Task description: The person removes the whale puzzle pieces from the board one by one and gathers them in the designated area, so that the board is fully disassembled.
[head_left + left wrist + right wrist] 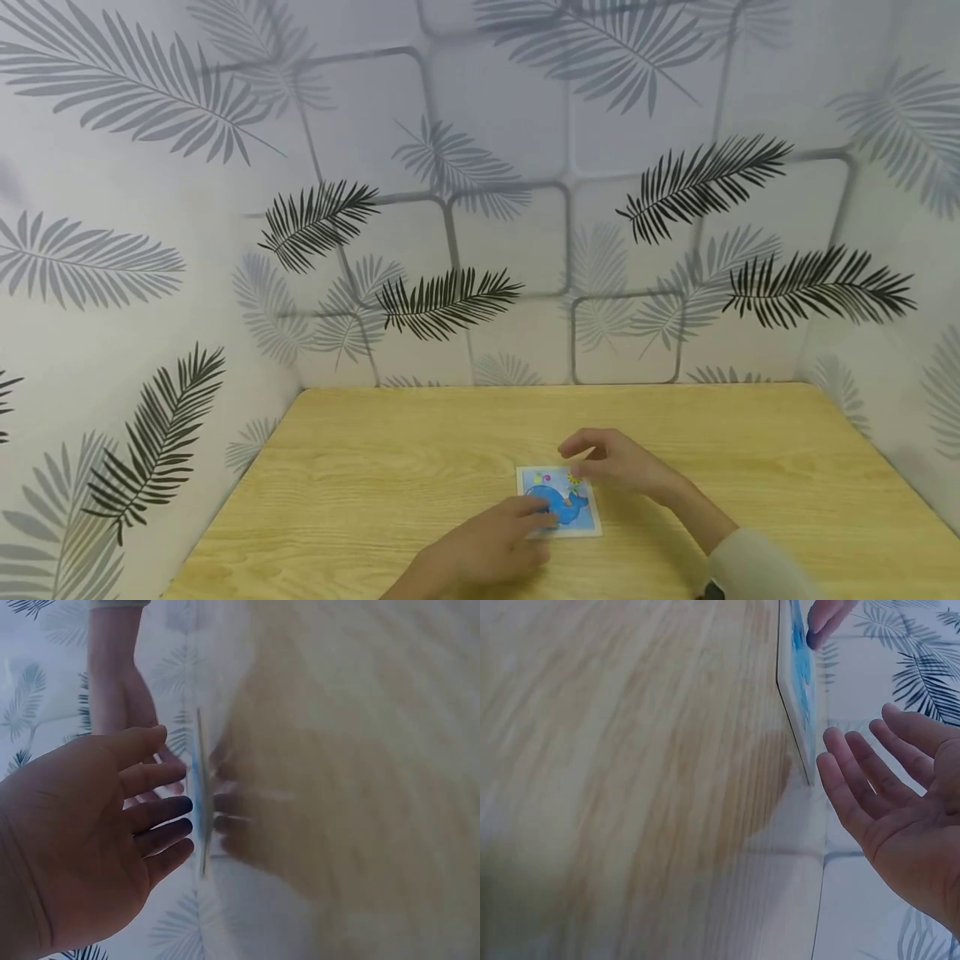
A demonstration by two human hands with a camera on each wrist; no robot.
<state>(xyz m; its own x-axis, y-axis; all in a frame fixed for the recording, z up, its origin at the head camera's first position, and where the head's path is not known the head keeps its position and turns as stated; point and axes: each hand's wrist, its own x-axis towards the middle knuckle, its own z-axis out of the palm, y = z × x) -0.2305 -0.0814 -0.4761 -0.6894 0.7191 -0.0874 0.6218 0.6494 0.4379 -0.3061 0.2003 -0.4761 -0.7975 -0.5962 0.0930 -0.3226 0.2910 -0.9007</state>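
A small square picture puzzle with a blue whale, a yellow flower and a white border lies flat on the wooden table. My left hand reaches over its left part, and the fingers cover some of the whale. In the left wrist view the left hand has its fingers extended, tips right at the picture's face. My right hand hovers by the upper right corner, fingers loosely bent with nothing between them. The right wrist view shows the right hand with spread fingers beside the thin edge of the puzzle.
The wooden table has a light grain and ends at the back against a wall patterned with grey and black leaves. Similar patterned panels rise at the left and right sides. A light sleeve covers the right forearm.
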